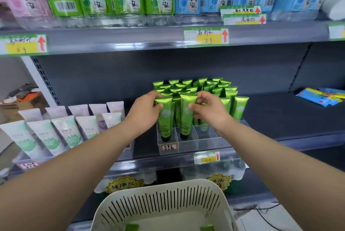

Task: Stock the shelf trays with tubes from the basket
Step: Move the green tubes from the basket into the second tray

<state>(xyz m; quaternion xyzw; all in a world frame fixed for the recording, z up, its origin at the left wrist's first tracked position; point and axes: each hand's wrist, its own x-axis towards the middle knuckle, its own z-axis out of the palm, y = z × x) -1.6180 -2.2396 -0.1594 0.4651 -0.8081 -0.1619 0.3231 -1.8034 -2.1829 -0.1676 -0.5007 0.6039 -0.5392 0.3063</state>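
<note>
Nearest you, the basket [164,202] is holding spare tubes [131,227]. Beyond it, your left hand [146,112] is gripping one green tube [165,118] and your right hand [211,110] is pinching a second tube [187,118], both standing cap-down in the clear tray [207,138]. They are likely handling light, soft-walled and glossy: grip mid-body, gently. Farther back, stocked rows [205,86] are filling the tray.

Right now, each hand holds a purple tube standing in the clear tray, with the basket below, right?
Not purple: the head view shows green tubes. The left hand holds one green tube, the right hand another, both standing in the clear tray, with the basket below.
</note>
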